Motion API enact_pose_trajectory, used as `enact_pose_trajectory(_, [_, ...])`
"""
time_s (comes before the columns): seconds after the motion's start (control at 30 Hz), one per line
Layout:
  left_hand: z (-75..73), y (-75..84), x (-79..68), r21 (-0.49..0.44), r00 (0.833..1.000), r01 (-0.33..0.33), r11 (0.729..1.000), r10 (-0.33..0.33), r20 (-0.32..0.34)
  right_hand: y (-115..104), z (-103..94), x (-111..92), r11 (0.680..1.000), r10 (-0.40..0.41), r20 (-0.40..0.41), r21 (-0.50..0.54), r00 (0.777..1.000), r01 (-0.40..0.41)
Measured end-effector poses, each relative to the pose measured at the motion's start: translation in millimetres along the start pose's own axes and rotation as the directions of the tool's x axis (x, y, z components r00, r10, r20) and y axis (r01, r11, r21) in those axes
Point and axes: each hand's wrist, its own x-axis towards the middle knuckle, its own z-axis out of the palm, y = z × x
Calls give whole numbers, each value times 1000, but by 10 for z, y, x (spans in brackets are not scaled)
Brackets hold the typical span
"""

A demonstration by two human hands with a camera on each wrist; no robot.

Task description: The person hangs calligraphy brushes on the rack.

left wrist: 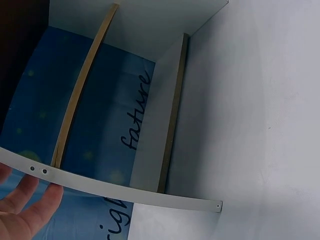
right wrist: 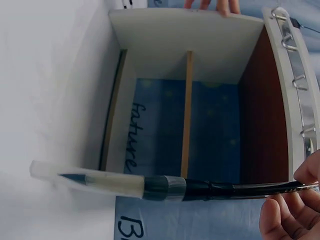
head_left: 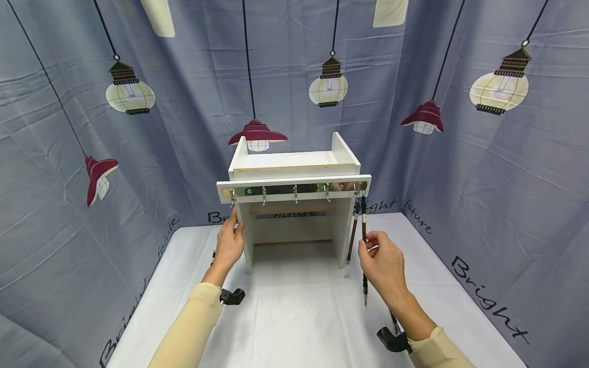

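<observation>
The right hand (head_left: 383,263) pinches the brush (right wrist: 165,187), long axis upright, below the right end of the hook rail (head_left: 279,190); the left hand (head_left: 230,246) is farther off, fingers extended against the white shelf's (head_left: 247,237) left panel. Glossy black handle, clear tubular cap, shiny metal hooks.
</observation>
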Motion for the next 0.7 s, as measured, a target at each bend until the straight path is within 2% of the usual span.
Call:
enact_pose_trajectory(0.47, [-5, 30, -20, -3, 1000, 18, 1000, -18, 10, -199, 94, -59, 999, -18, 45, 44, 999, 16])
enact_pose_trajectory(0.7, [8, 20, -12, -2, 1000, 7, 1000, -7, 2, -290, 195, -104, 997, -35, 92, 70, 995, 29])
